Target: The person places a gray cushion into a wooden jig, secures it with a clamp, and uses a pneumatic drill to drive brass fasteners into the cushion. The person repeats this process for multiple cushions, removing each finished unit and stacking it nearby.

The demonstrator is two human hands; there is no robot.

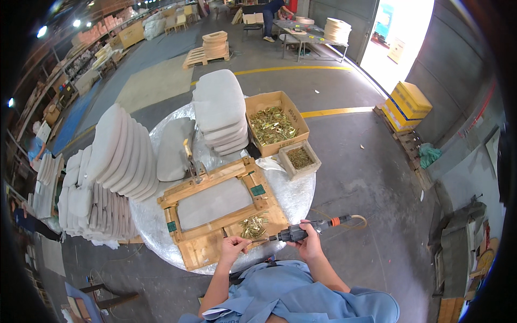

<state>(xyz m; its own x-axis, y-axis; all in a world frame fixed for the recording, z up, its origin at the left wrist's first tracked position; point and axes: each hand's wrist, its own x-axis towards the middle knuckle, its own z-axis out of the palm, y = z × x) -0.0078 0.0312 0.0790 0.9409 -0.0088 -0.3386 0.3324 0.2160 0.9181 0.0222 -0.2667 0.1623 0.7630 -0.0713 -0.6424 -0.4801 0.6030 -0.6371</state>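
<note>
My right hand (309,243) is wrapped round a dark pneumatic screwdriver (293,233) with an orange collar and an air hose (358,218). The tool lies level, its bit pointing left. At the bit's tip my left hand (233,250) is closed in a pinch; whatever sits between the fingertips is too small to name. Just beyond, a pile of brass-coloured metal pieces (253,227) rests on a wooden jig (207,253). Framed by the jig is a grey upholstered pad (215,203). A toggle clamp with a yellowish handle (188,149) stands at the jig's far side.
Grey cushions rise in stacks at the back (219,102) and left (116,151) of the film-wrapped round table (293,202). A cardboard box (281,146) and a smaller box (303,171) hold metal parts. Another person (271,19) works at a far table.
</note>
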